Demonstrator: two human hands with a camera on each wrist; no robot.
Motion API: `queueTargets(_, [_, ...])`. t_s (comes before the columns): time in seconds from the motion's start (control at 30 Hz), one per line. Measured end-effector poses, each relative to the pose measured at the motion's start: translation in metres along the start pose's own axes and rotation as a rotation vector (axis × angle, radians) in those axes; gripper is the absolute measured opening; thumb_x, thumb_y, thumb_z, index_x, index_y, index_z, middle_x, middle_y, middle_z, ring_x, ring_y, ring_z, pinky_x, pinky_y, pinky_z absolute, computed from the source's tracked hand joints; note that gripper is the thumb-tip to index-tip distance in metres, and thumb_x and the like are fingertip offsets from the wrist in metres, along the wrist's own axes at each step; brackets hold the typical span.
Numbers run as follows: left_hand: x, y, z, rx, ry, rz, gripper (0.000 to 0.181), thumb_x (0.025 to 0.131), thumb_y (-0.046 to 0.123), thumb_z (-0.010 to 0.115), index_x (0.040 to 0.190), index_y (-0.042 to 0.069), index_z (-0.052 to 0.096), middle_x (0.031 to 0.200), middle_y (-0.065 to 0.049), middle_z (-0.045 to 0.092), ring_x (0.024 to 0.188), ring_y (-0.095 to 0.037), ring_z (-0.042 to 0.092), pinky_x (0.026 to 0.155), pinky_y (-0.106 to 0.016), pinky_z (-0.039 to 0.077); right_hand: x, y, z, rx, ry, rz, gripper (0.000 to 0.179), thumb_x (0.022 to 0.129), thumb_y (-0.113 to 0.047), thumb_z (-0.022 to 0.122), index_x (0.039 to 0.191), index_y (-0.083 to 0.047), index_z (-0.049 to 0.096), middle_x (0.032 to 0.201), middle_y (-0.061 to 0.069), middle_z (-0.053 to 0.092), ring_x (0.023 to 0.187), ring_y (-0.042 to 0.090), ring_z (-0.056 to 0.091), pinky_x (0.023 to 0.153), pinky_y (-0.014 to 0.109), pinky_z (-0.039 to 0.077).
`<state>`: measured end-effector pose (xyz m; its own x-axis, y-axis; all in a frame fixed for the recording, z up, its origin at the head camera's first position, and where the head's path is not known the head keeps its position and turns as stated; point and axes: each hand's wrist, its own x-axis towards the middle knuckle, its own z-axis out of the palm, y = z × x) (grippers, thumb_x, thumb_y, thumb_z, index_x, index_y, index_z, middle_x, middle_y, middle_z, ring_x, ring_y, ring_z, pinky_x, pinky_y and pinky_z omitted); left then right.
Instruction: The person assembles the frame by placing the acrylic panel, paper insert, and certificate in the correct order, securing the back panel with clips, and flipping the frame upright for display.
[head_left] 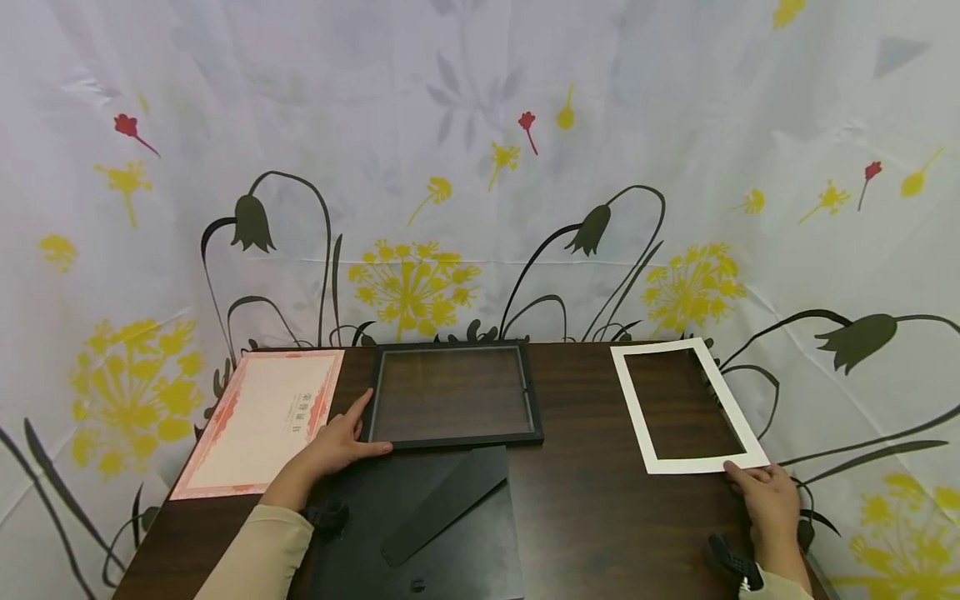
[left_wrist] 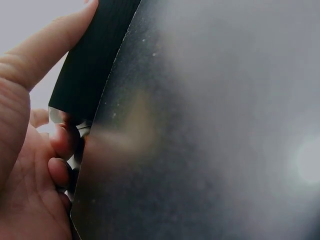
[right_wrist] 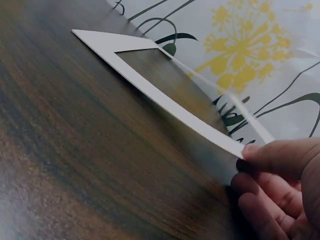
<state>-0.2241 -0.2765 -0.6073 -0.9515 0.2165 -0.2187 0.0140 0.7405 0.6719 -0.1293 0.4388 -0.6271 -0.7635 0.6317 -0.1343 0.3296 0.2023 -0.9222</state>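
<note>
At the centre of the head view, a black picture frame (head_left: 459, 439) with a clear pane lies by the table's far edge. My left hand (head_left: 335, 446) holds its near left corner, thumb along the near side and index finger on the left side. In the left wrist view the thumb (left_wrist: 55, 40) touches the frame's dark edge (left_wrist: 92, 75), and other fingers curl beside it. My right hand (head_left: 770, 500) pinches the near right corner of a white mat board (head_left: 652, 417) with a rectangular opening. The right wrist view shows that corner of the mat (right_wrist: 165, 97) between thumb and fingers.
A black backing board (head_left: 360, 533) with its easel leg (head_left: 450, 504) lies in front of the frame, partly under the left forearm. A pink-bordered certificate (head_left: 262, 417) lies at the left on the dark wooden table (head_left: 585, 517). Behind hangs a flower-printed cloth (head_left: 480, 167).
</note>
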Motion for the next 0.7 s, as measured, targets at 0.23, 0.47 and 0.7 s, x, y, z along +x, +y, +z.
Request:
queueTargets(0.23, [-0.001, -0.002, -0.002, 0.000, 0.013, 0.012, 0.126, 0.088, 0.061, 0.087, 0.178, 0.024, 0.006, 0.077, -0.004, 0.047, 0.064, -0.018, 0.040, 0.059, -0.033, 0.035, -0.004, 0.005, 0.003, 0.104, -0.022, -0.053, 0.035, 0.100, -0.016, 0.081, 0.121, -0.017, 0.053, 0.073, -0.022, 0.072, 0.065, -0.003, 0.069, 0.063, 0.018, 0.057])
queueTargets(0.47, [-0.004, -0.001, 0.004, -0.001, 0.016, 0.012, 0.126, 0.087, 0.060, 0.088, 0.178, 0.023, 0.008, 0.075, -0.002, 0.046, 0.064, -0.018, 0.040, 0.059, -0.033, 0.035, -0.006, 0.009, 0.001, 0.308, -0.104, -0.056, 0.039, 0.107, -0.007, 0.068, 0.127, -0.029, 0.042, 0.080, -0.018, 0.075, 0.063, 0.011, 0.079, 0.053, 0.030, 0.060])
queueTargets(0.7, [-0.003, -0.002, 0.003, 0.007, 0.028, 0.012, 0.125, 0.088, 0.061, 0.087, 0.178, 0.026, 0.007, 0.075, -0.002, 0.047, 0.063, -0.017, 0.040, 0.058, -0.032, 0.035, -0.011, -0.001, 0.008, 0.408, -0.135, -0.054, 0.057, 0.098, 0.010, 0.074, 0.128, -0.020, 0.035, 0.080, -0.008, 0.076, 0.062, 0.018, 0.079, 0.051, 0.036, 0.062])
